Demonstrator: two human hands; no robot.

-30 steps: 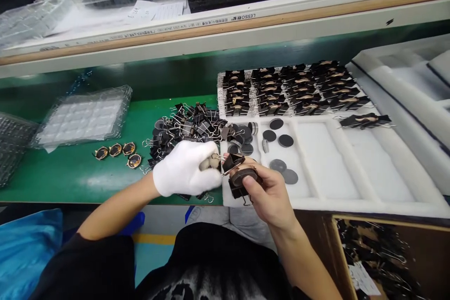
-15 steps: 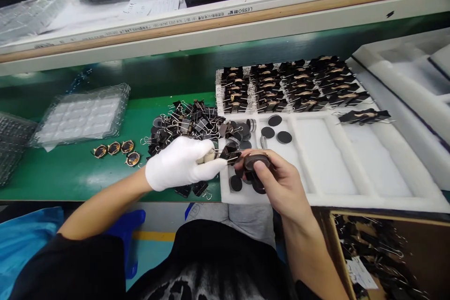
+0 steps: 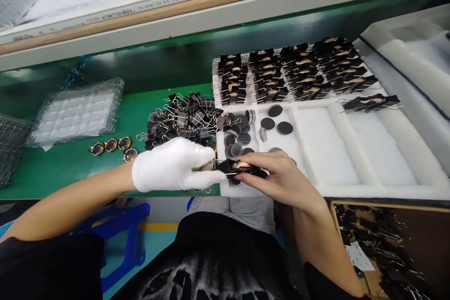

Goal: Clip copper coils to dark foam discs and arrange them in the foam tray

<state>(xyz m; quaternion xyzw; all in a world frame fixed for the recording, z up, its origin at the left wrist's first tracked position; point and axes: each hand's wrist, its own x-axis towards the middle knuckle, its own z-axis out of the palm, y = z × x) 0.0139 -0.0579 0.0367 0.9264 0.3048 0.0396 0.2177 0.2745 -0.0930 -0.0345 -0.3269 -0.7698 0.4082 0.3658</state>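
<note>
Green matting covers the long work surface (image 3: 70, 168), a pale shelf rail (image 3: 211, 9) running behind (papers on top). Down front, the white-gloved left hand (image 3: 172, 168) and bare right hand (image 3: 277, 178) both pinch one black binder clip (image 3: 235, 168), over the white foam tray's (image 3: 351, 192) near edge.

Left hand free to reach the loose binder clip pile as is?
Probably not right away: the gloved left hand is pinching a binder clip with the right hand. The clip pile lies just beyond it, nothing between.
</note>
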